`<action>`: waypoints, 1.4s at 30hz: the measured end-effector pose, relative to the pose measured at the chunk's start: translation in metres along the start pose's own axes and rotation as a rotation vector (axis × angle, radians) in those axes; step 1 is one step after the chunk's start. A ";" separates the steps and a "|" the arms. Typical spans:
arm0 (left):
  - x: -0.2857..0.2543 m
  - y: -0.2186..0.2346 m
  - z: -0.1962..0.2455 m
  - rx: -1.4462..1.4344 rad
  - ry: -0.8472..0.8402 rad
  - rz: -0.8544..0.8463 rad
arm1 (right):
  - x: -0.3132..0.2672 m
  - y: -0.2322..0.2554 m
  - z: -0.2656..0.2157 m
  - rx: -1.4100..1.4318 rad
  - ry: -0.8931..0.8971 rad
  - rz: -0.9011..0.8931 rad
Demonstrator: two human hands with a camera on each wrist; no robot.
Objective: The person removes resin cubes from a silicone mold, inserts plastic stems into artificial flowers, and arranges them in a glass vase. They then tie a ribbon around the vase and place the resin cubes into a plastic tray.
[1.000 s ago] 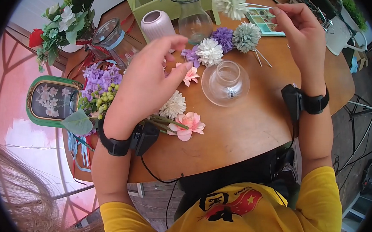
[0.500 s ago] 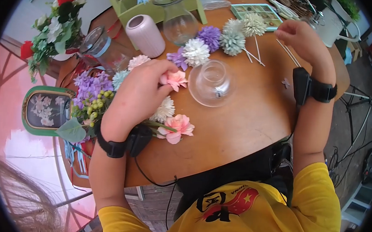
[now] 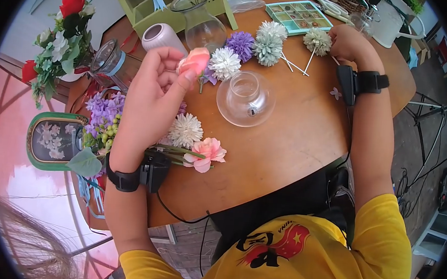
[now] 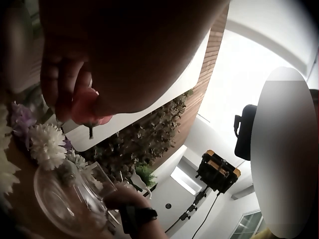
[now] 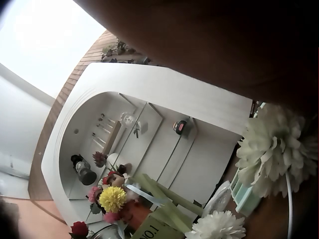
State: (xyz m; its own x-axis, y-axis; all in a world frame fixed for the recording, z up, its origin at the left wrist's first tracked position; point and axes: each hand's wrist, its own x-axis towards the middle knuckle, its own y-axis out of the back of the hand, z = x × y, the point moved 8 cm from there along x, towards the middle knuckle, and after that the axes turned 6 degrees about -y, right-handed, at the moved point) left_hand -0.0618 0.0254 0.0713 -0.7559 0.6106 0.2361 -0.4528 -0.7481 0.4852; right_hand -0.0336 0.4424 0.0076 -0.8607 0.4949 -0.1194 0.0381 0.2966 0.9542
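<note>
In the head view my left hand [image 3: 151, 98] pinches a pink flower [image 3: 194, 60] between thumb and fingers, above the table. The left wrist view shows this pink flower [image 4: 88, 107] with a short green stem. My right hand [image 3: 355, 47], fingers curled, is at the right edge of a pale green flower [image 3: 317, 41] with a white stem; whether it grips anything is hidden. That flower [image 5: 274, 149] looks large in the right wrist view. Between the hands stands a clear glass vessel [image 3: 245, 99] with a wide rounded body.
White [image 3: 224, 63], purple [image 3: 240, 46] and grey-green [image 3: 267, 49] flowers lie behind the glass. A pink vase [image 3: 162, 38], glass vase [image 3: 202, 29] and compartment tray [image 3: 298, 16] are farther back. Mixed flowers [image 3: 103, 113] and a pink bloom [image 3: 206, 154] lie at the left.
My left hand has come down to the pink flower and lifted it off the table. My right hand has lowered; the pale flower it held by the stem is lower and farther right.
</note>
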 end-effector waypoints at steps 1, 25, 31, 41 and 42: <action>0.001 0.001 0.001 -0.116 -0.044 0.012 | 0.000 -0.001 -0.001 -0.016 -0.019 -0.025; 0.001 -0.001 0.008 -0.704 0.051 0.014 | -0.007 0.012 -0.001 0.020 0.033 0.007; 0.001 -0.003 0.009 -0.696 0.050 0.012 | -0.009 0.004 0.004 0.049 0.008 -0.049; 0.001 -0.005 0.008 -0.701 0.043 0.001 | -0.018 0.003 -0.009 0.082 -0.061 -0.077; 0.001 -0.005 0.008 -0.705 0.045 -0.004 | -0.016 0.002 -0.007 0.122 -0.073 -0.086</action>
State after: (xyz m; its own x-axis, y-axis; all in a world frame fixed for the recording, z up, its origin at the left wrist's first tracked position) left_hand -0.0560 0.0319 0.0757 -0.7655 0.6138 0.1929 -0.6425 -0.7452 -0.1787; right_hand -0.0237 0.4294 0.0134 -0.8242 0.5204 -0.2232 0.0311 0.4352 0.8998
